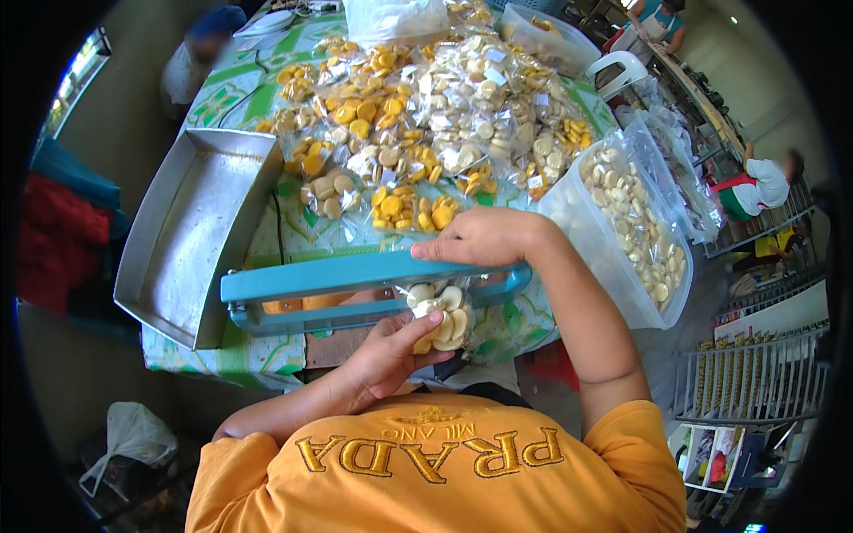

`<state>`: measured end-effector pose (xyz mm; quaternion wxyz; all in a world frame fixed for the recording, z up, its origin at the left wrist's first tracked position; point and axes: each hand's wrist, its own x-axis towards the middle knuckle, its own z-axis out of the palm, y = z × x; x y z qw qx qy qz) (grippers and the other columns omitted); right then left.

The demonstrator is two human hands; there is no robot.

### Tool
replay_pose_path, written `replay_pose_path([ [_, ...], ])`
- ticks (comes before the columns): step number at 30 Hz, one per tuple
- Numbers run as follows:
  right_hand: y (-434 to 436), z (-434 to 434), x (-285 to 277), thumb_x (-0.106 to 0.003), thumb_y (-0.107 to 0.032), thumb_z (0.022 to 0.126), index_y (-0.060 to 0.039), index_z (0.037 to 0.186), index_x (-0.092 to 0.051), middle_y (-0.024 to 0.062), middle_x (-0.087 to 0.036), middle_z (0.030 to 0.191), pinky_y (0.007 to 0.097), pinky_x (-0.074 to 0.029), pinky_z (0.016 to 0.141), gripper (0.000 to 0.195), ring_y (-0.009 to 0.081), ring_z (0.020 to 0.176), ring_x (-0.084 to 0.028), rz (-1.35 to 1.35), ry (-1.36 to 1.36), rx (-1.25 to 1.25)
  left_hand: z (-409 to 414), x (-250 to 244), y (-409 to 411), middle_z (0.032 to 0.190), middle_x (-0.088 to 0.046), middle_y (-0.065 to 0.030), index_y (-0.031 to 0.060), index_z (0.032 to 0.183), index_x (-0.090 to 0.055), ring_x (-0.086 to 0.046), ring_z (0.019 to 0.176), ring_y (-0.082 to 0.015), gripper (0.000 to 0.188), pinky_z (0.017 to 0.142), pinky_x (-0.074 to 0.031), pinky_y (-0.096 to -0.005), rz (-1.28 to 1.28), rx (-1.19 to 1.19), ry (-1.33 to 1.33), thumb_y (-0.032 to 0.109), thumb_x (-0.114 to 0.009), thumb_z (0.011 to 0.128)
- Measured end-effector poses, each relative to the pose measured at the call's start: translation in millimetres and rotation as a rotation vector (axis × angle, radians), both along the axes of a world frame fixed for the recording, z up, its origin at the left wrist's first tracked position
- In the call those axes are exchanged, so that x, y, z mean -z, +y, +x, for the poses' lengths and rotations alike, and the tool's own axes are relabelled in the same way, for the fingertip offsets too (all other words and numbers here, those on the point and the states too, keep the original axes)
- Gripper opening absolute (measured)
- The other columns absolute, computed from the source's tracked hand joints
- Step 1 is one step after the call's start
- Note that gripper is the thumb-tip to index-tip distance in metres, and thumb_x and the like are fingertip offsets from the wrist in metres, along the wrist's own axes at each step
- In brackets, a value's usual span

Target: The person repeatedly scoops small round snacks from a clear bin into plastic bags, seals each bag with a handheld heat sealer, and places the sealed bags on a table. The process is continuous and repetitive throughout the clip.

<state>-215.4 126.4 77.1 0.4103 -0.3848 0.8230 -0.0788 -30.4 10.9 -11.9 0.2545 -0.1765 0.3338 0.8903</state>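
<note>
A blue impulse bag sealer (320, 276) lies across the near part of the table. My left hand (393, 353) holds a clear plastic bag of pale round cookies (452, 320), its upper end at the gap between the sealer's arm and base. On top of the sealer's arm rests my right hand (476, 236), thumb along its edge; its other fingers are partly hidden. Just beyond the sealer sits a bag of yellow cookies (413, 210). Farther back many filled bags (466, 100) are heaped, some with pale cookies and others with yellow ones.
An empty metal tray (193, 233) stands at the left. To the right, a translucent plastic bin (586, 253) holds many pale cookies. A black cord (278, 226) runs behind the sealer. Another person (193, 66) is beyond the table's far left; more people are at the upper right.
</note>
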Motion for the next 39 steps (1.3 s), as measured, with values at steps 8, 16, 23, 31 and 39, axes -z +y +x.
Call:
replay_pose_path([
  [8,-1,2,1,-0.046,-0.066,0.088,-0.0034,0.092,-0.071,0.0146,-0.067,0.078,0.0352,-0.051,0.067,0.068,0.0249,0.066,-0.065,0.000,0.057,0.025,-1,-1,3,0.121,-0.059,-0.0058,0.0045,0.127,-0.052,-0.057,0.112,-0.0178,0.044,0.092,-0.050,-0.0337,0.013,-0.053,-0.028,0.030,-0.063,0.093],
  [16,0,-3,5,-0.043,-0.074,0.083,0.0004,0.091,-0.073,0.0227,-0.068,0.092,0.0396,-0.050,0.080,0.080,0.0341,0.087,-0.066,-0.002,0.038,0.030,-1,0,2,0.126,-0.058,-0.0097,0.0013,0.129,-0.049,-0.057,0.115,-0.0230,0.043,0.098,-0.048,-0.0375,0.009,-0.053,-0.031,0.023,-0.060,0.094],
  [23,1,-4,10,-0.044,-0.074,0.082,0.0009,0.091,-0.072,0.0226,-0.068,0.092,0.0387,-0.051,0.079,0.080,0.0342,0.087,-0.066,-0.009,0.065,0.024,2,-2,5,0.123,-0.059,-0.0085,0.0037,0.127,-0.051,-0.058,0.113,-0.0221,0.038,0.095,-0.050,-0.0355,0.001,-0.076,-0.033,0.020,-0.060,0.094],
  [31,2,-3,12,-0.050,-0.065,0.086,-0.0024,0.090,-0.072,0.0181,-0.069,0.083,0.0366,-0.051,0.072,0.066,0.0286,0.077,-0.066,-0.032,0.069,0.052,4,-5,3,0.122,-0.060,-0.0089,0.0032,0.126,-0.053,-0.060,0.111,-0.0216,0.038,0.092,-0.052,-0.0329,-0.026,-0.086,-0.027,0.024,-0.060,0.095],
  [39,7,12,1,-0.054,-0.063,0.086,-0.0002,0.102,-0.070,0.0197,-0.069,0.094,0.0380,-0.051,0.077,0.067,0.0319,0.084,-0.066,-0.489,0.452,0.026,4,-7,5,0.120,-0.061,-0.0092,0.0028,0.126,-0.052,-0.060,0.111,-0.0220,0.038,0.090,-0.053,-0.0315,-0.036,-0.094,-0.037,0.023,-0.059,0.095],
])
